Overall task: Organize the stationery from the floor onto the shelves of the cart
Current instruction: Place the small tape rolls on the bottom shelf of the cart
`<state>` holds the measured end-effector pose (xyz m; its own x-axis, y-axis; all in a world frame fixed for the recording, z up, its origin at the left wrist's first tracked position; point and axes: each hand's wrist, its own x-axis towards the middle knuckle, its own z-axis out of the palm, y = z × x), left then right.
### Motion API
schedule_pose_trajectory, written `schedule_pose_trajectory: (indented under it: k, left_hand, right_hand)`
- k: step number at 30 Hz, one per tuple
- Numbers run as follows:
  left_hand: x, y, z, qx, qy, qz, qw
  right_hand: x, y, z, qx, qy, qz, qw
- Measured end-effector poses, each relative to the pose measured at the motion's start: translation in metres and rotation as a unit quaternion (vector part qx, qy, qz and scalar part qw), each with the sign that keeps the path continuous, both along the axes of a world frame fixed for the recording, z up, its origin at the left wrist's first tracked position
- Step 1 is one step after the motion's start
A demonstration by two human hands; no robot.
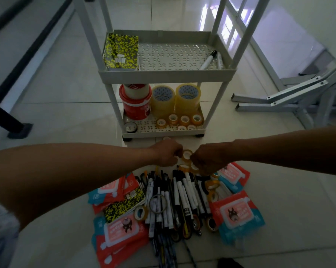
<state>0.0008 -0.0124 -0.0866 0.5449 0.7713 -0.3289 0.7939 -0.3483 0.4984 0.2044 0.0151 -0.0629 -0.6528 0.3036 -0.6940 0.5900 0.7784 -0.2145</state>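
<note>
Both hands, left (166, 154) and right (206, 161), pinch small tapes (187, 154) at the pile's 12 o'clock; overfilled grips may drop rolls.

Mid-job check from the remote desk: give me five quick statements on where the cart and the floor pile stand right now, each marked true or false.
1. A yellow-and-black notebook lies on the cart's middle shelf. True.
2. The bottom shelf holds only pens. False: it holds tape, namely a red roll stack, two stacks of large clear tape rolls and several small tape rolls.
3. Both hands are at small tape rolls on the floor in front of the cart: left hand, right hand. True.
4. All markers are already on the cart. False: two markers lie on the middle shelf, but a pile of pens and markers remains on the floor.
5. Wet wipe packs lie on the floor. True.
</note>
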Motion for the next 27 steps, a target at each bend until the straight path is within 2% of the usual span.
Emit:
schedule_pose_trajectory:
  k: [2,5,10,16,20,24,27]
  left_hand:
    - [0.003,-0.012,-0.003,-0.040,0.042,-0.047,0.997]
    - [0.007,-0.018,-0.008,-0.068,0.076,-0.056,0.993]
    - [0.017,-0.014,-0.010,-0.086,0.089,-0.057,0.991]
    - [0.027,-0.009,-0.014,-0.078,0.112,-0.068,0.988]
    - [0.028,0.000,-0.018,-0.040,0.109,-0.055,0.992]
    - [0.026,0.014,-0.024,0.047,0.048,-0.005,0.998]
    - [0.025,0.027,-0.031,0.092,0.024,0.017,0.995]
  right_hand:
    - [0.011,-0.005,-0.002,-0.002,-0.042,0.021,0.999]
    - [0.028,-0.012,-0.007,0.000,-0.072,0.030,0.997]
    - [0.043,-0.023,-0.018,0.017,-0.024,0.015,0.999]
    - [0.041,-0.001,-0.018,0.000,-0.028,-0.027,0.999]
    - [0.042,0.015,-0.019,0.003,-0.025,-0.046,0.999]
    - [0.027,0.027,-0.023,0.017,0.043,-0.107,0.993]
    - [0.009,0.031,-0.030,0.024,0.027,-0.121,0.992]
